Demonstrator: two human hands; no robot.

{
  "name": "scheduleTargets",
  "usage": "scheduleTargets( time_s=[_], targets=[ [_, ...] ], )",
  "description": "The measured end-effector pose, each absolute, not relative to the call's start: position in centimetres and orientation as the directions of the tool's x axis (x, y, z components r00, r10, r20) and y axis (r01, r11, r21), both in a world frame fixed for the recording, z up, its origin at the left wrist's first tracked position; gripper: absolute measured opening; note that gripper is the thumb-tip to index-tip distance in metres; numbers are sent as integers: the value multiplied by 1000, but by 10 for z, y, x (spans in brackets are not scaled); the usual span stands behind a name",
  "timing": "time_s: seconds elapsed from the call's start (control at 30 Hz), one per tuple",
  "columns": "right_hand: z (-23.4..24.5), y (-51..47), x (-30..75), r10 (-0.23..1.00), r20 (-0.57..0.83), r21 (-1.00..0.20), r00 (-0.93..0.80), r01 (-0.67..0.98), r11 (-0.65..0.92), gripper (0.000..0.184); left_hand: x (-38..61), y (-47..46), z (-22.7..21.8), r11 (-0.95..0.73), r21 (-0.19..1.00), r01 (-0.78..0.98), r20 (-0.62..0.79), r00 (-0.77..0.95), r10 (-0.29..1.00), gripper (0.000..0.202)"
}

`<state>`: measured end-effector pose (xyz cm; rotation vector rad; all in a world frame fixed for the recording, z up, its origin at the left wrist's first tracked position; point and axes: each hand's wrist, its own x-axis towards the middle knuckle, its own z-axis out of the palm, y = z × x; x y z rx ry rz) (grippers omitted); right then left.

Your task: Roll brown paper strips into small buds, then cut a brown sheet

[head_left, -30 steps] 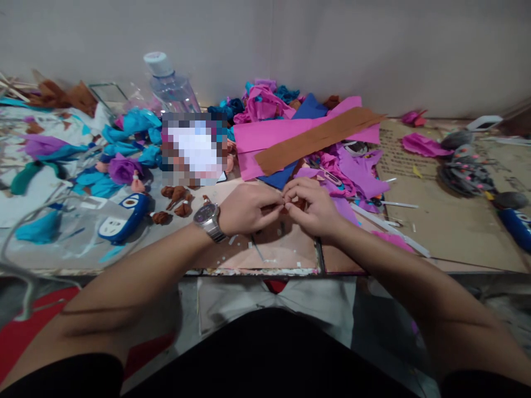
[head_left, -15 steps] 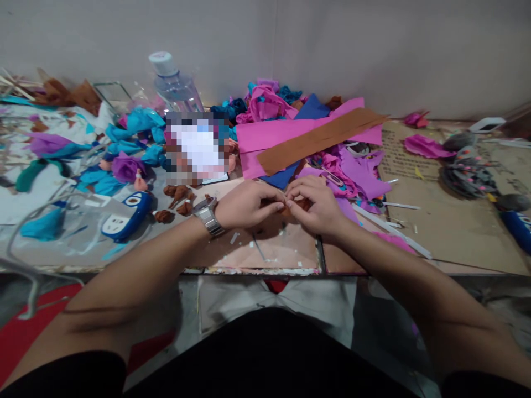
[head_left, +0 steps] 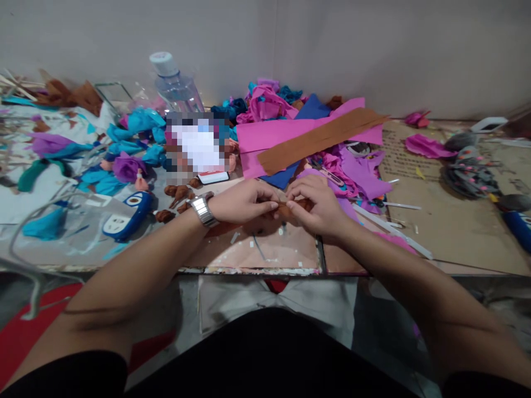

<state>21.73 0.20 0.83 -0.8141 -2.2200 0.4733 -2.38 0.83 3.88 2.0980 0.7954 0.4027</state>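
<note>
Brown paper piece (head_left: 285, 209) sits between the person's two hands at the middle of the head view, just above the bench (head_left: 286, 246) and behind its front edge. That edge runs across the view below the hands, worn and pale, with a dark seam meeting it near the right forearm. Between hands and edge lies a shallow stretch of surface dotted with small white scraps, which gives the fingers some room on the near side. Room is tighter on the far side: a blue sheet (head_left: 280, 176), pink sheets (head_left: 257, 135) and a brown strip (head_left: 311, 142) lie just beyond the knuckles, and purple paper (head_left: 367, 171) crowds the right hand (head_left: 321, 211). A few twisted brown pieces (head_left: 178, 193) lie near the watch (head_left: 202, 211) on the left wrist. Farther back a clear bottle (head_left: 178, 91) stands near the wall (head_left: 373, 55).

Much of the brown paper piece is covered by the fingers, so its full shape is hard to make out. A pixelated patch blots out most of the phone (head_left: 213, 178), leaving its lower end. The blue-and-white socket block (head_left: 518, 226) at far right is cut off by the frame.

As for the grip, the left hand (head_left: 238, 202) has thumb and forefinger pinched at one end of the brown paper piece. The right grip is likewise narrow, thumb and forefinger closed on the paper, with more of it showing under the curled fingers.
</note>
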Motion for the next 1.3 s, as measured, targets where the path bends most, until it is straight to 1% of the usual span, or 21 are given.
scheduleTargets(
  time_s=[0.17,0.27,0.4,0.47,0.6,0.73,0.87,1.0,1.1,1.17,1.23,1.3],
  targets=[
    [9,0,217,650,491,-478,-580,444,757,11,-23,7,40,-415,825,384,-19,753,658,25],
    [9,-1,217,662,485,-472,-571,467,748,12,-24,8,39,-402,819,410,-50,749,661,23],
    [9,-2,217,667,454,-467,-591,480,743,9,-26,8,36,-263,899,352,-119,771,626,23],
    [8,-2,217,659,462,-465,-594,470,750,8,-26,7,33,-202,922,329,-147,783,604,22],
    [4,0,217,646,500,-456,-576,459,762,8,-25,7,29,-151,925,349,-192,771,607,22],
    [5,1,218,607,519,-410,-602,447,795,8,-24,7,27,25,963,267,-232,784,576,24],
    [8,0,218,569,529,-369,-630,433,822,8,-24,8,31,120,964,238,-264,779,569,22],
    [8,-1,219,554,534,-361,-639,421,832,9,-24,9,32,209,955,210,-293,779,554,21],
    [6,0,220,541,542,-354,-643,409,841,11,-24,8,32,270,949,165,-294,775,560,23],
    [5,0,220,530,555,-350,-641,398,848,11,-24,8,32,280,948,151,-290,774,563,29],
    [6,0,220,527,564,-351,-636,393,850,10,-24,7,33,257,952,164,-286,776,563,35],
    [7,-1,220,546,552,-368,-630,404,838,9,-24,7,34,226,958,174,-275,780,562,37]
  ],
)
